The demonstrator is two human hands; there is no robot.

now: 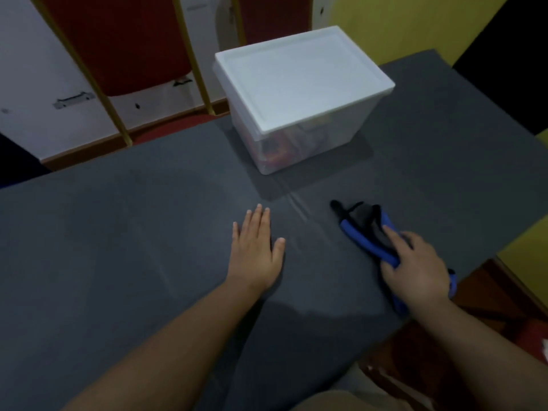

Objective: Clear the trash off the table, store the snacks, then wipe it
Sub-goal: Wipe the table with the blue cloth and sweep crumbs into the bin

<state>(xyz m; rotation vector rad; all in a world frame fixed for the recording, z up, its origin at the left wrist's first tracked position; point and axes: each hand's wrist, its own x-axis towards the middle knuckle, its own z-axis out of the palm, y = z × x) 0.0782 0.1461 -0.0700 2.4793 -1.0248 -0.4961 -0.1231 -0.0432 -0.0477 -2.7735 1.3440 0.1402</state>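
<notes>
I see the cloth [366,232], blue and black, lying on the grey table [118,232] near its right edge. My right hand [415,269] rests on top of the cloth with the index finger stretched forward and the thumb wrapped around the near blue fold, gripping it against the surface. My left hand [256,250] lies flat on the table, palm down, fingers straight and together, thumb out to the right; it holds nothing. It sits well apart from the cloth. Faint wet streaks [296,209] run across the surface between the two hands. A clear storage box [284,143] with its white lid [299,75] shut stands near the far edge; colourful packets [278,152] show dimly through its wall.
</notes>
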